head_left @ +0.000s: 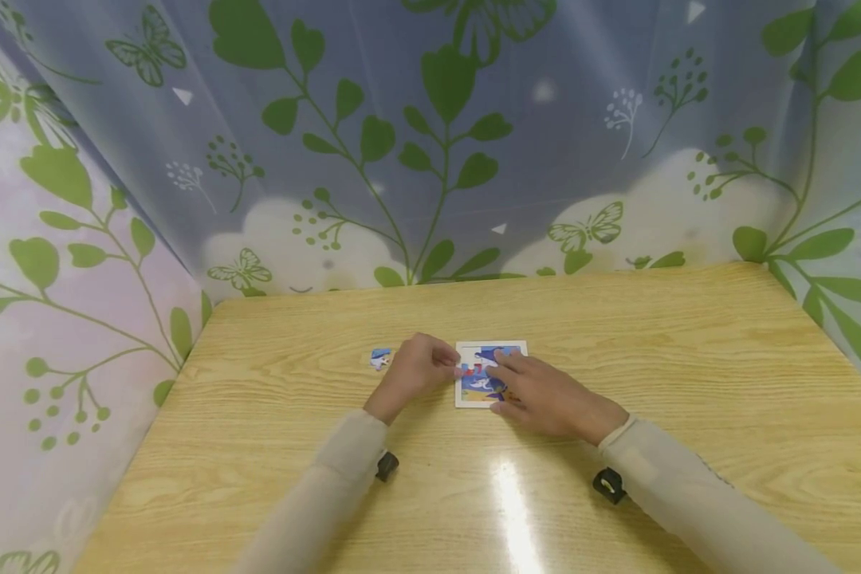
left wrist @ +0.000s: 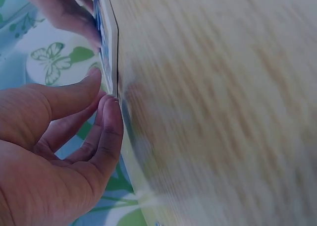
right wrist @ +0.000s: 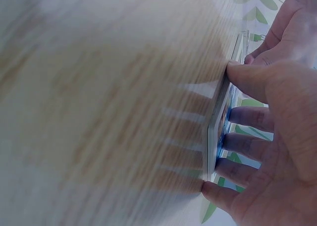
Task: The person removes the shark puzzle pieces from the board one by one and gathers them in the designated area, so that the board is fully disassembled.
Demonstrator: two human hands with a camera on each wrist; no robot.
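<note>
A small jigsaw puzzle (head_left: 481, 383) in a white-edged frame lies on the table, showing a blue, white and yellow picture with some red. At its left edge is my left hand (head_left: 422, 365), with bent fingertips against the rim and the thumb over the top. In the left wrist view, this thumb and the fingers (left wrist: 111, 122) meet the frame's edge (left wrist: 115, 62). From the right, my right hand (head_left: 548, 395) lies over the puzzle, covering part of the picture. Its fingers (right wrist: 247, 142) are spread and fairly straight, touching the surface, with the thumb along the near edge.
A loose puzzle piece (head_left: 380, 359) in blue and white lies on the wooden table (head_left: 294, 383), left of the left hand. Behind the table hangs a patterned curtain (head_left: 373, 199). A dark wrist device (head_left: 608, 485) sits under the right sleeve, another (head_left: 386, 465) at the left.
</note>
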